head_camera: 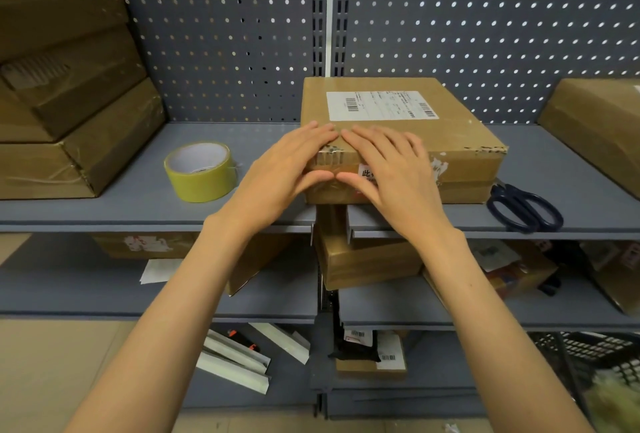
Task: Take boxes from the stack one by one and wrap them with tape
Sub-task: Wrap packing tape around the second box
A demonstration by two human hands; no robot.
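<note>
The flat brown cardboard box with a white shipping label on top [398, 134] lies on the grey metal shelf [138, 190], its near edge just at the shelf's front lip; a strip of clear tape runs over that near edge and down the front face. Both hands lie flat on this strip, fingers straight and pressing rather than gripping: the left hand [287, 169] on the left of the strip, the right hand [388, 169] on the right, fingertips and thumbs nearly meeting. The step looks like smoothing the tape down; it goes best if the palms push outward from the middle so that air and wrinkles leave at the ends, with firm pressure over the corner where the tape bends; the box should stay square on the shelf while pressed. The yellow roll of tape [201, 171] stands to the left of the box, near; the dark blue-handled scissors [523, 207] lie to the right; a stack of brown boxes [69, 114] sits at far left.
</note>
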